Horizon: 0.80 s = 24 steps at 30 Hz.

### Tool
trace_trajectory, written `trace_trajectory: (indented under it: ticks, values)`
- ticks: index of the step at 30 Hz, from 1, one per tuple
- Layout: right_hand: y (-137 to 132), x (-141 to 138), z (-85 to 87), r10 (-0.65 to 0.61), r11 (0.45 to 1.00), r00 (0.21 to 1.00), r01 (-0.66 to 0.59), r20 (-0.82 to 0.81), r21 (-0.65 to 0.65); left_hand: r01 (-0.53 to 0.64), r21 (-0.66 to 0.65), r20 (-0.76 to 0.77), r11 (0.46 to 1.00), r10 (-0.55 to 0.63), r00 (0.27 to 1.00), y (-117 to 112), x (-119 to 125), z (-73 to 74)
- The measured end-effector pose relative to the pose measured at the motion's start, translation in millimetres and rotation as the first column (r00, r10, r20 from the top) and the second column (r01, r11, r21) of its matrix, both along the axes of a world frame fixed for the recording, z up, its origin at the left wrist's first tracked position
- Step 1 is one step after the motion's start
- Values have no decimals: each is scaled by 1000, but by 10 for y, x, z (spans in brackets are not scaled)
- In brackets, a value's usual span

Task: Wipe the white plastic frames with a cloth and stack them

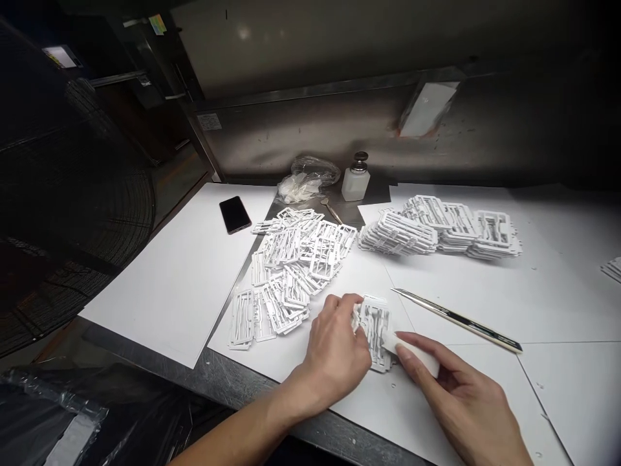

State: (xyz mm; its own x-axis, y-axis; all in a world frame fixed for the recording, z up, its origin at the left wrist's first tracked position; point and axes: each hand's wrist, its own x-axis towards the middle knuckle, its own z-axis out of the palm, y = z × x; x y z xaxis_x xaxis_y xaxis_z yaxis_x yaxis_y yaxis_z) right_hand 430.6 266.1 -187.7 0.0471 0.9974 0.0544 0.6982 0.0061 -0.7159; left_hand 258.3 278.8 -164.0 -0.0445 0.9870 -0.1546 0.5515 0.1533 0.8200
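My left hand [334,349] pinches the left edge of a small stack of white plastic frame parts [376,327] lying on white paper [184,278]. My right hand [456,395] holds a small white block [414,353] and presses its end against the lower right of that stack. Both hands sit close together near the front edge of the bench.
A loose heap of white frames [291,272] lies left of centre, neater stacks [441,226] at the back right. A long thin metal tool [456,320] lies to the right. A black phone [235,214], plastic bag [308,181] and pump bottle [356,178] stand behind. A fan grille [72,226] fills the left.
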Motion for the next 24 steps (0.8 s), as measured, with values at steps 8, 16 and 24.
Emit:
trace_trajectory:
  ticks: [8, 16, 24]
  values:
    - [4, -122, -24, -167, 964, 976, 131, -141, -232, -55, -44, 98, 998, 59, 993, 37, 27, -48]
    - [-85, -239, 38, -275, 935, 918, 186, -285, -301, -6, -113, 241, 994, 33, 970, 106, -25, 67]
    - [-57, -86, 124, -108, 986, 991, 117, -81, 118, 46, -247, 569, 968, 106, 815, 11, -190, 121]
